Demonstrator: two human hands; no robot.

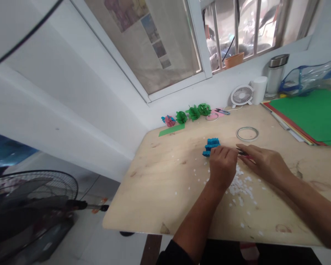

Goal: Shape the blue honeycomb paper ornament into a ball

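Note:
My left hand (223, 163) is closed above the table, with its fingertips towards my right hand; whatever is pinched in it is hidden by the fingers. My right hand (267, 163) grips small snips (243, 153) with dark blades and a bit of red at the handle, their tips close to the left fingers. Blue pleated paper pieces (212, 144) lie just beyond my left knuckles, partly covered by them. Below both hands, many small white scraps (239, 186) are scattered over the wooden table (154, 176).
Green paper flowers (193, 112) and a pink-and-blue one (169, 121) line the wall beside a green strip (171, 130). A tape roll (247, 134), blue-handled snips (223, 111), a small fan (242, 95), a bottle (276, 75) and coloured paper sheets (314, 114) are further back.

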